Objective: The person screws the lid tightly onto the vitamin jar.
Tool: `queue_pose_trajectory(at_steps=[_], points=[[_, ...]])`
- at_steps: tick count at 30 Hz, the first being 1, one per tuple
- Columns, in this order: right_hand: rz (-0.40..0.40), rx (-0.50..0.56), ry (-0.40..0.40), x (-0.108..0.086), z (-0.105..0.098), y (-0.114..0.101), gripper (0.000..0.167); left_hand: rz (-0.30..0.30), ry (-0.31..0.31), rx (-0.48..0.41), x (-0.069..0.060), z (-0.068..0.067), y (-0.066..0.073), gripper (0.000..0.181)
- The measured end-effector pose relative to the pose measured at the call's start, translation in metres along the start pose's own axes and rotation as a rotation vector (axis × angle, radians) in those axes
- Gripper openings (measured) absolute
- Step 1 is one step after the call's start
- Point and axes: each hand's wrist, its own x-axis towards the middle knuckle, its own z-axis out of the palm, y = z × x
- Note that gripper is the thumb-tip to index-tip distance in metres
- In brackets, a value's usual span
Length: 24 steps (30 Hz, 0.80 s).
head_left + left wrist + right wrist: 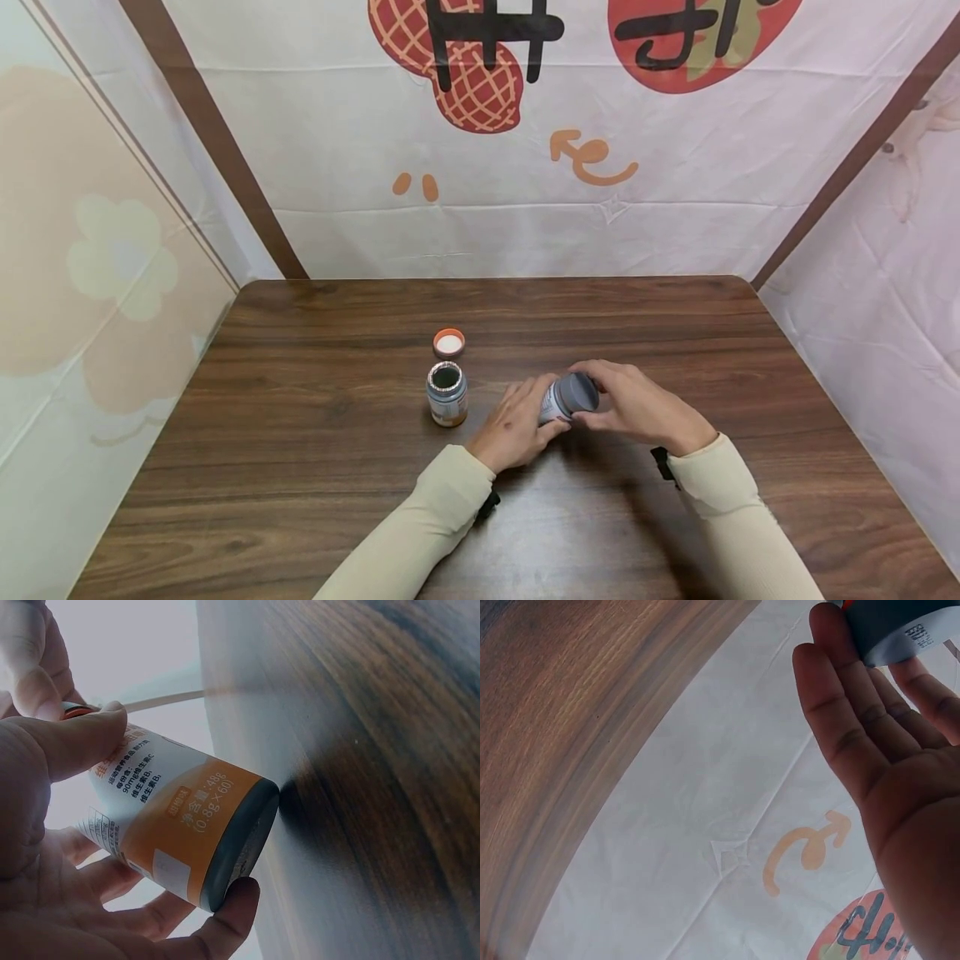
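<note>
A white and orange supplement bottle (169,814) with a dark base is tilted, its base close to the wood in the left wrist view. My left hand (517,423) grips its body, thumb on one side and fingers beneath. The bottle's dark grey cap (580,392) sits on its neck and points to the right. My right hand (637,404) holds this cap between thumb and fingers; in the right wrist view, the cap (904,634) shows printed characters. To the left of my left hand, a second bottle (447,400) stands upright with its mouth uncovered.
Behind the uncovered bottle, a loose cap (449,342) lies with its white inside up and an orange rim. Everything stands on a brown wooden table (315,467). Printed cloth (510,237) hangs behind the table's far edge and along both sides.
</note>
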Motion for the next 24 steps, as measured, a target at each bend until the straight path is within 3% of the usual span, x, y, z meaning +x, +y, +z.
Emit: queue_pose_trajectory(at_steps=[5,14,19,24], points=[[0.028,0.021,0.011,0.0002,0.0011,0.0001,0.049,-0.005,-0.003,0.002,0.0002,0.0002,0.0001,0.058],[0.072,-0.065,0.001,-0.0009,0.0014,-0.0017,0.057,-0.004,-0.012,0.001,0.0003,-0.0008,0.0006,0.056],[0.01,-0.105,-0.025,-0.0044,-0.0017,-0.0031,0.068,0.008,-0.019,0.026,0.0009,-0.0005,0.0,0.058],[-0.087,-0.108,-0.027,-0.0045,-0.0025,-0.0024,0.061,0.02,-0.008,0.019,0.0009,-0.0006,-0.0008,0.058]])
